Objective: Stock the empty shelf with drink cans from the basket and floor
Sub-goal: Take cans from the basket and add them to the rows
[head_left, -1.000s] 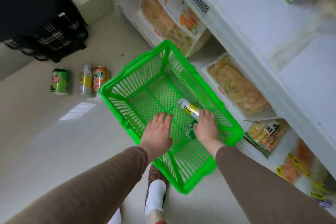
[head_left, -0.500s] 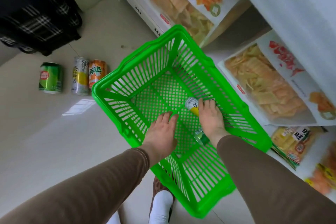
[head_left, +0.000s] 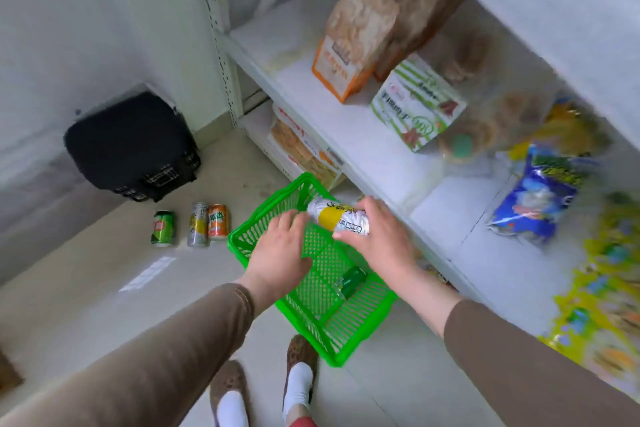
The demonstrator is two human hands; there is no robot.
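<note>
Left of the green basket (head_left: 263,232): three cans on the floor, green can (head_left: 162,228), silver-yellow can (head_left: 198,224), orange can (head_left: 218,222). Your left hand (head_left: 277,258) hangs relaxed over the basket, holding nothing. Your right hand (head_left: 379,239) grips a white-yellow can (head_left: 337,219) above it. A green bottle (head_left: 349,281) lies inside.

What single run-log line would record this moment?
phase: lifting from basket | right hand: grips white-yellow can | left hand: open beside can | basket: green can left | floor: three cans
</note>
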